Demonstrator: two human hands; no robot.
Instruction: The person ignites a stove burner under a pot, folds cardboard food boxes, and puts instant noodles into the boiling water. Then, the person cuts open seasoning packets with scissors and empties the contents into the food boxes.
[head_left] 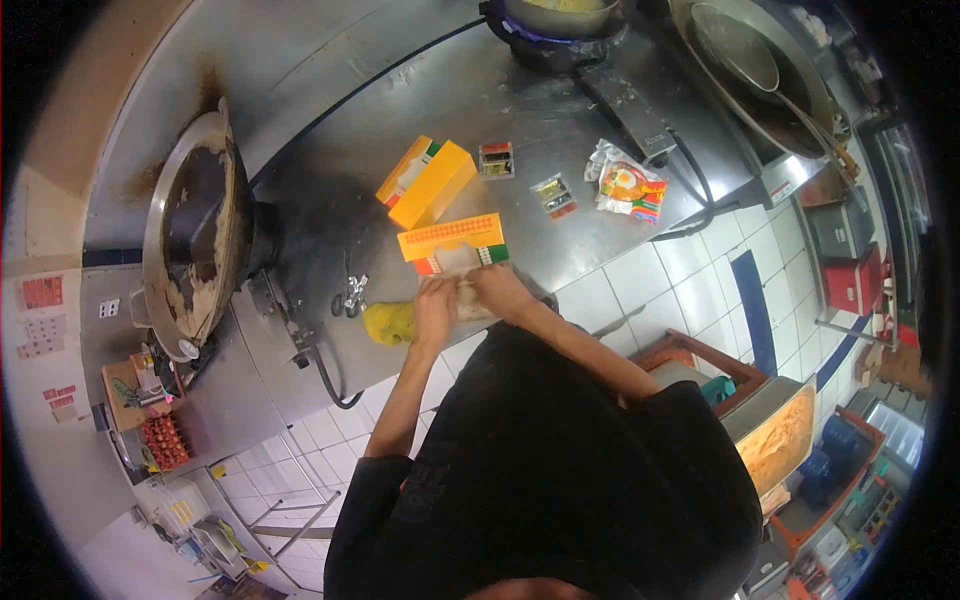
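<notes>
My left hand and my right hand are close together at the steel counter's front edge, fingers bent inward. Between them lies something pale and whitish, too small to name. Just beyond my fingers is a yellow, white and green carton. Behind it, a second yellow carton sits at an angle. A yellow-green cloth lies left of my left hand, near a pair of scissors. Two small sachet packs and an instant noodle packet are farther right.
A large wok stands at the left. At the back is a pot with yellowish contents. A strainer rests across another wok at upper right. Black burner handles stick out past the counter. A metal tray is behind on the right.
</notes>
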